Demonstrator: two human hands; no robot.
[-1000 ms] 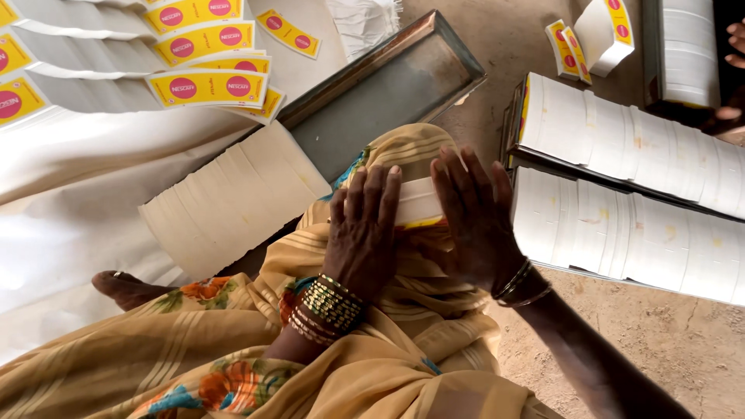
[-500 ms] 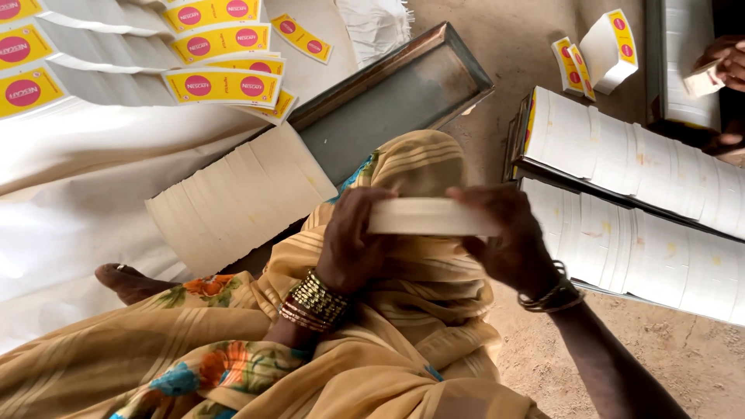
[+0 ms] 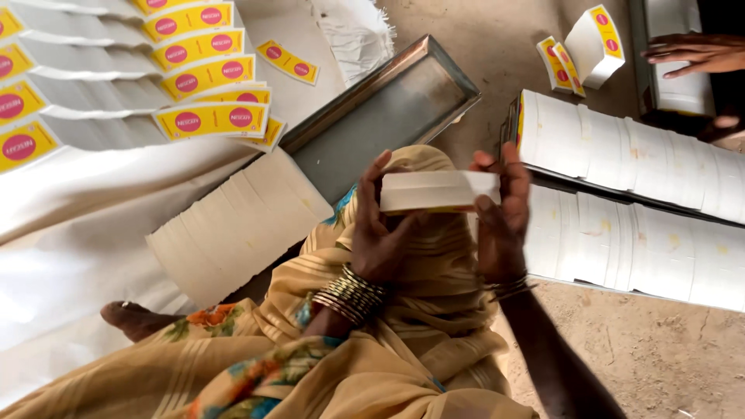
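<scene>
Both hands hold one thing between them above the lap: the left hand (image 3: 382, 233) has its fingers curled up around the near end of a flat white stack of card blanks (image 3: 436, 191), thumb side pressed to its edge, while the right hand (image 3: 500, 213) clasps the far end, fingers hooked over the top and the thumb under it. The stack lies level and edge-on to the camera, lifted clear of the yellow-orange patterned cloth (image 3: 403, 341) that drapes the knees below. Metal bangles (image 3: 349, 295) ring the left wrist, and thinner ones (image 3: 508, 289) circle the right. Just beyond the stack lies a shallow grey metal tray (image 3: 388, 116), set at a slant. Left of the knees, a long fanned row of plain cream blanks (image 3: 233, 225) rests on a white sheet (image 3: 70, 233), and further up that sheet are several overlapping rows of yellow labels with red circles (image 3: 209, 120). To the right, two long rows of white folded pieces (image 3: 636, 151) run side by side on the sandy ground (image 3: 667, 357), close to the right hand. At the top right edge another person's hand (image 3: 691, 53) rests over a white pile, with a few folded yellow-and-white pieces (image 3: 582, 46) beside it. A bare foot (image 3: 136, 318) shows at the lower left.
</scene>
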